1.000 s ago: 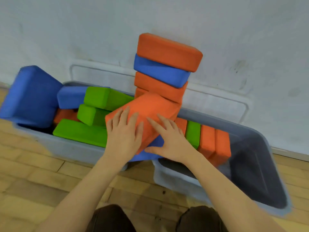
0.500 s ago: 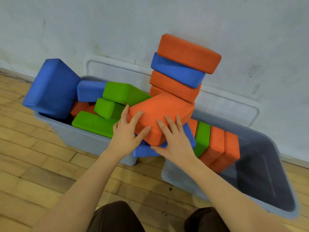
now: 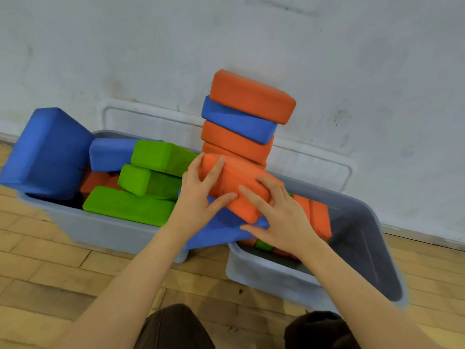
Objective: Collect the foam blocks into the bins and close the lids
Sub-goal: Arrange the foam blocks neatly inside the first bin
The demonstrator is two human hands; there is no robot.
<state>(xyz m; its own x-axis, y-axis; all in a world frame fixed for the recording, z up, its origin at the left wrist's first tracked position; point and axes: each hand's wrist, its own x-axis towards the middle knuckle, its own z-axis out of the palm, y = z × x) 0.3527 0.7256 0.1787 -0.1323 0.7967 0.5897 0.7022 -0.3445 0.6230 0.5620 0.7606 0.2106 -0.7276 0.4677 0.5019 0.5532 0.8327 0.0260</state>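
Note:
Both of my hands grip a tilted orange foam block point(image 3: 239, 183) over the gap between two grey bins. My left hand point(image 3: 195, 200) wraps its left end and my right hand point(image 3: 281, 217) curls over its right end. Under it a flat blue block point(image 3: 221, 231) bridges the left bin point(image 3: 100, 231) and the right bin point(image 3: 364, 222). Behind my hands rises a leaning stack topped by an orange block point(image 3: 251, 95), with a blue one point(image 3: 236, 119) and more orange below. The left bin holds green blocks point(image 3: 128, 205) and a big blue block point(image 3: 47, 152).
Two pale lids point(image 3: 151, 117) lean against the white wall behind the bins. Orange blocks point(image 3: 318, 217) stand on edge in the right bin, whose right half shows bare dark floor point(image 3: 359, 248). Wooden floor lies in front, and my knees show at the bottom edge.
The orange block has turned and risen at its left end against the stack. My left hand slid up onto its left end; my right hand moved onto its right end.

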